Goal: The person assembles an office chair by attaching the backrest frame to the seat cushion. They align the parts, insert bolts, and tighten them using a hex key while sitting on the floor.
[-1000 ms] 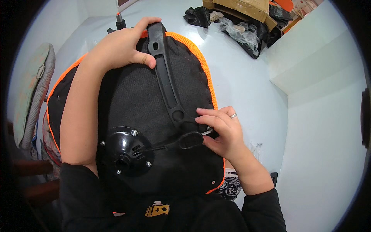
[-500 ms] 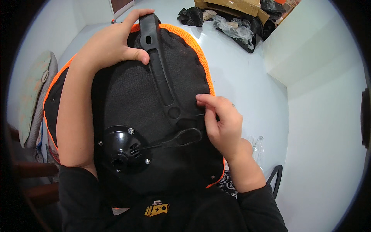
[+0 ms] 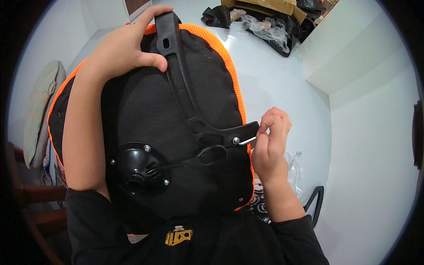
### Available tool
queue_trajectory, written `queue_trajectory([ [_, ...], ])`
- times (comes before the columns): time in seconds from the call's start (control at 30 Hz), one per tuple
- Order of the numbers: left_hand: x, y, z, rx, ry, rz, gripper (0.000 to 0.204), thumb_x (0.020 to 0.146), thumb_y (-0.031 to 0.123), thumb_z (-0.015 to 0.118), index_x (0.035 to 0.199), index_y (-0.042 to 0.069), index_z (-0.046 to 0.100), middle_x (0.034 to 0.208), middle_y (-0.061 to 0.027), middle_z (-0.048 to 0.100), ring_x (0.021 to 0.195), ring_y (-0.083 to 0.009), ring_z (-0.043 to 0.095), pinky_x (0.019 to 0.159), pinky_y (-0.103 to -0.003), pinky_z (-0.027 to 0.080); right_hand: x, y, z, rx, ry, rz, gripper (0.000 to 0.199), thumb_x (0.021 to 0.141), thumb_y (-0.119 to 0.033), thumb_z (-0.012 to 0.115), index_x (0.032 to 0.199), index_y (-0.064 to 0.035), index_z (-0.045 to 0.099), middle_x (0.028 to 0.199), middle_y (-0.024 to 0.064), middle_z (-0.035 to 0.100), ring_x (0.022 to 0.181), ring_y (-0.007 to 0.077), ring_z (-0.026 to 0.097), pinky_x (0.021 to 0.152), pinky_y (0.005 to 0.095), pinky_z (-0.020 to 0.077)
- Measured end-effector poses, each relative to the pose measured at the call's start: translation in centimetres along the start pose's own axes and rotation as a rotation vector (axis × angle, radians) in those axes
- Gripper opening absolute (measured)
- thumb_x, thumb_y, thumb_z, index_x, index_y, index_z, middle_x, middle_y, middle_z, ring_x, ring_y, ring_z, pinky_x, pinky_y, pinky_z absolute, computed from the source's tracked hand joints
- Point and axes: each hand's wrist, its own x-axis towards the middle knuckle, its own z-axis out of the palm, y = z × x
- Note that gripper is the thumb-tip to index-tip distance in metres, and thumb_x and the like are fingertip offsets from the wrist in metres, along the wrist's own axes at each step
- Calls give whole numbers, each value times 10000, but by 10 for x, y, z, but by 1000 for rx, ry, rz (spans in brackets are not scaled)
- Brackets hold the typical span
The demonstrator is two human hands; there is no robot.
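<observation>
An upturned chair seat (image 3: 132, 101) with a black underside and orange mesh edging lies before me. My left hand (image 3: 126, 48) grips the far end of a black plastic armrest (image 3: 181, 84), fingers over its outer side and thumb along its inner edge. At the armrest's near foot, a silver bolt head (image 3: 236, 141) carries one end of an Allen key (image 3: 248, 141). My right hand (image 3: 271, 141) pinches the key's other end, fingers closed. Left of the foot sit a black seat mechanism (image 3: 137, 165), held by several bolts, and its lever (image 3: 212, 154).
An open cardboard box (image 3: 265, 6) with black wrapping and clear plastic (image 3: 269, 31) lies on the floor at the far end. A white wall (image 3: 375, 132) rises on the right. Cushions (image 3: 42, 115) on a wooden chair (image 3: 42, 194) stand left. A black curved part (image 3: 314, 205) lies right.
My right hand has shifted slightly right and turned, uncovering the armrest foot, the bolt and the Allen key. My left hand keeps its grip on the armrest.
</observation>
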Motion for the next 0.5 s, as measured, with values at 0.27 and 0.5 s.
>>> queue_trajectory([
  [0.27, 5, -6, 7, 20, 40, 34, 1178, 379, 780, 648, 1382, 257, 319, 1119, -193, 615, 1111, -415, 552, 909, -451, 442, -1, 20, -2, -138, -86, -320, 76, 755, -69, 596, 812, -95, 551, 818, 55, 532, 807, 230, 524, 779, 380, 376],
  [0.5, 5, -11, 9, 25, 42, 83, 1180, 389, 786, 643, 1382, 237, 321, 1123, -206, 610, 1106, -432, 548, 918, -458, 440, 25, 5, -33, -638, -515, -633, 285, 758, -388, 665, 753, -133, 537, 723, -4, 524, 638, 167, 548, 642, 338, 416],
])
